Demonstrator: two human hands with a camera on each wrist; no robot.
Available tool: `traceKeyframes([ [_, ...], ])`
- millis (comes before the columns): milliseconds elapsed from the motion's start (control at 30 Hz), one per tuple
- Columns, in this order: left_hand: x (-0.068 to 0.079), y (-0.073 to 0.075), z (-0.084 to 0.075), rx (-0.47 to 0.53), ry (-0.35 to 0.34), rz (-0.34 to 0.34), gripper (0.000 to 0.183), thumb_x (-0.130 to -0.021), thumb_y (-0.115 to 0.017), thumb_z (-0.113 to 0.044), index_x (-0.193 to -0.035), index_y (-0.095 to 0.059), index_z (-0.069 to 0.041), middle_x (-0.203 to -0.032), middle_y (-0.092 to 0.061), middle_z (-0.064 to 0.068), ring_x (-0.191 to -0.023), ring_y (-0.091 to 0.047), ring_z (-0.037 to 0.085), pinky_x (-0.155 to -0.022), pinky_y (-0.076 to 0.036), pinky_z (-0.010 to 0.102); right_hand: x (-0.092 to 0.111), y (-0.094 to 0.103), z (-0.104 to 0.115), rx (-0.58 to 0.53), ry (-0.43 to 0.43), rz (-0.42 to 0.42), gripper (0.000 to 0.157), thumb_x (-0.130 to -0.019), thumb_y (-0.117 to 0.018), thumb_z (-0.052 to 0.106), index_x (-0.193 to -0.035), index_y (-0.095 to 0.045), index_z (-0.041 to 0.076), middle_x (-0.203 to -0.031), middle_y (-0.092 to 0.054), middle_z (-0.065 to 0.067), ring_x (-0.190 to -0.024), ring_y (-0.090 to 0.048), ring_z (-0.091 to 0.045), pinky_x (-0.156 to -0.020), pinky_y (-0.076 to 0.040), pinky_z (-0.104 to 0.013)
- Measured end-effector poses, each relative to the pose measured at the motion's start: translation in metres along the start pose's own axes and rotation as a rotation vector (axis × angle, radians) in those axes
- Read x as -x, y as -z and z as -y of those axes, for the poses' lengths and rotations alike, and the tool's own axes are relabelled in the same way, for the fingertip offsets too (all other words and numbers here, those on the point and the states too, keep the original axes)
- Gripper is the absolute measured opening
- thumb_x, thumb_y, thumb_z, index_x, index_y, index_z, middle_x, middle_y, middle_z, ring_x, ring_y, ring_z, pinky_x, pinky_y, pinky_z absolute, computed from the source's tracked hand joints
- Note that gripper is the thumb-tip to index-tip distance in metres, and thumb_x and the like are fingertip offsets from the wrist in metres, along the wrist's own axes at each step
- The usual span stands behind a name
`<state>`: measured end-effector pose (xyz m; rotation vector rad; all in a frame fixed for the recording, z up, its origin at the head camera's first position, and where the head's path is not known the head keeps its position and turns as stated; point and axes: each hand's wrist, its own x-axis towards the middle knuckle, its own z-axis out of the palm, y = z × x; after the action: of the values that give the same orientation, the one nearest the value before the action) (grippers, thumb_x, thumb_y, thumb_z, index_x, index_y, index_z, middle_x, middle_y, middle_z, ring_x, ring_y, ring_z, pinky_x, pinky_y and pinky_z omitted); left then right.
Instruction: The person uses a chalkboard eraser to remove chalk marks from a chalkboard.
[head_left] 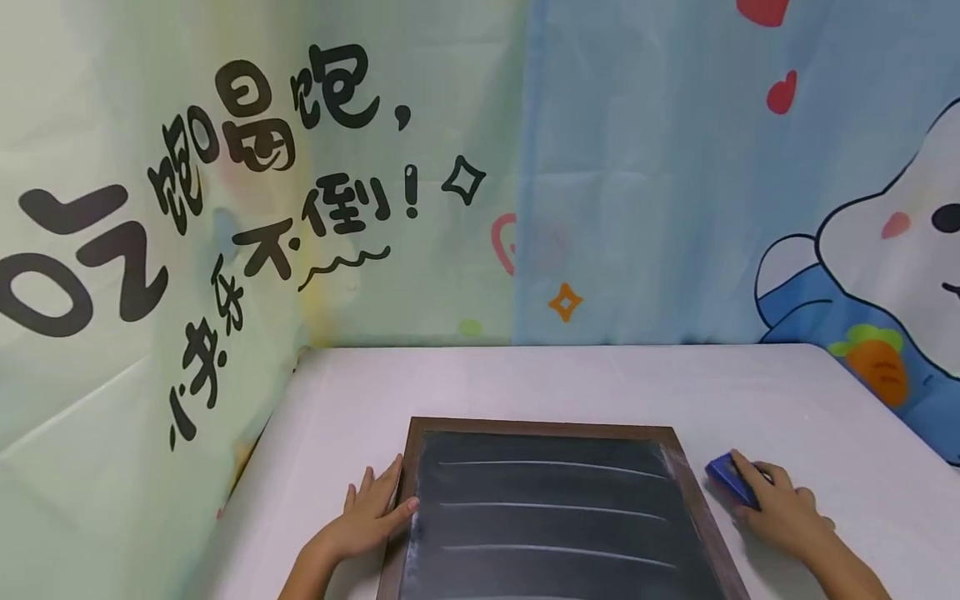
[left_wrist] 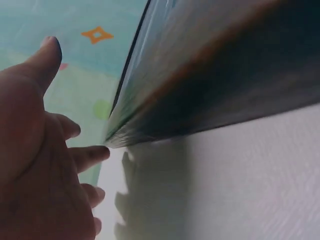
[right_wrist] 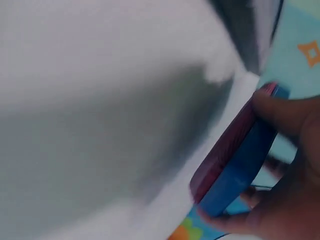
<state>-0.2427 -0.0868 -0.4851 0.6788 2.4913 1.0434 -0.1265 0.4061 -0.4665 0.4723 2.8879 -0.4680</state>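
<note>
A dark blackboard [head_left: 555,527] with a brown wooden frame [head_left: 540,426] lies on the table, its near edge cut off by the picture. Several white chalk lines [head_left: 551,505] run across it. My left hand [head_left: 363,518] rests at the left side of the frame with fingers spread and the thumb over the edge. In the left wrist view, the fingers [left_wrist: 90,156] reach toward the board's corner. To the right of the board, my right hand [head_left: 783,510] grips a blue blackboard eraser [head_left: 727,479]. The right wrist view shows the eraser's dark reddish felt side [right_wrist: 220,150] facing the table.
The white table [head_left: 525,379] extends behind the board and to both sides. A printed curtain [head_left: 637,208] with black lettering and a cartoon animal [head_left: 885,233] hangs along the back and left edges.
</note>
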Motion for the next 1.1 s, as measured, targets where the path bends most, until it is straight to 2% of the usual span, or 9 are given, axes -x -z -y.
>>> traceKeyframes([
  [133,-0.004,0.0,0.006,0.052,-0.018,0.009,0.072,-0.094,-0.042,-0.041,-0.146,-0.009,-0.005,-0.151,-0.013,0.021,-0.134,0.01,0.051,-0.097,0.013,0.07,0.002,0.005,0.021,0.073,0.223,-0.135,0.073,-0.078,-0.068,0.016,-0.14,-0.031,0.012,-0.127,-0.036,-0.025,-0.094,-0.045,-0.052,-0.061,-0.042,-0.058],
  [200,-0.002,-0.002,0.01,0.063,-0.021,0.007,0.073,-0.093,-0.044,-0.041,-0.146,-0.01,-0.004,-0.151,-0.012,0.021,-0.134,0.011,0.051,-0.096,0.014,0.069,0.002,0.004,0.032,0.118,0.28,-0.168,0.07,-0.074,-0.071,0.013,-0.136,-0.04,0.015,-0.126,-0.041,-0.021,-0.094,-0.047,-0.048,-0.063,-0.042,-0.059],
  [333,0.001,-0.006,0.014,0.073,-0.032,-0.001,0.075,-0.092,-0.048,-0.04,-0.146,-0.012,-0.005,-0.151,-0.014,0.022,-0.134,0.013,0.05,-0.096,0.018,0.067,-0.001,0.006,0.046,0.209,0.321,-0.191,0.062,-0.07,-0.073,0.007,-0.128,-0.05,0.014,-0.126,-0.047,-0.019,-0.095,-0.049,-0.043,-0.071,-0.037,-0.065],
  [500,0.004,-0.007,0.015,0.053,-0.066,0.013,0.077,-0.09,-0.053,-0.04,-0.147,-0.013,-0.007,-0.151,-0.013,0.02,-0.135,0.015,0.047,-0.097,0.02,0.064,-0.005,0.011,0.05,0.262,0.325,-0.169,0.063,-0.067,-0.074,0.003,-0.126,-0.054,0.015,-0.126,-0.05,-0.019,-0.093,-0.049,-0.042,-0.073,-0.035,-0.067],
  [767,0.001,-0.006,0.018,0.006,-0.103,0.023,0.077,-0.089,-0.053,-0.041,-0.146,-0.014,-0.007,-0.153,-0.01,0.017,-0.135,0.014,0.047,-0.098,0.018,0.065,-0.012,0.01,0.053,0.239,0.362,-0.129,0.064,-0.065,-0.074,0.0,-0.124,-0.057,0.016,-0.127,-0.051,-0.019,-0.095,-0.049,-0.042,-0.074,-0.034,-0.064],
  [967,0.001,-0.005,0.02,-0.01,-0.113,0.011,0.075,-0.09,-0.052,-0.041,-0.146,-0.014,-0.007,-0.153,-0.01,0.015,-0.136,0.013,0.046,-0.099,0.016,0.064,-0.023,0.007,0.057,0.17,0.402,-0.085,0.069,-0.064,-0.077,0.005,-0.128,-0.054,0.021,-0.13,-0.049,-0.021,-0.097,-0.049,-0.047,-0.072,-0.038,-0.062],
  [1100,0.001,-0.004,0.022,-0.014,-0.118,0.008,0.075,-0.09,-0.052,-0.042,-0.146,-0.015,-0.008,-0.153,-0.011,0.015,-0.136,0.012,0.047,-0.099,0.016,0.064,-0.028,0.005,0.066,0.12,0.44,-0.062,0.071,-0.064,-0.078,0.01,-0.129,-0.052,0.023,-0.13,-0.048,-0.021,-0.098,-0.05,-0.046,-0.068,-0.042,-0.055],
])
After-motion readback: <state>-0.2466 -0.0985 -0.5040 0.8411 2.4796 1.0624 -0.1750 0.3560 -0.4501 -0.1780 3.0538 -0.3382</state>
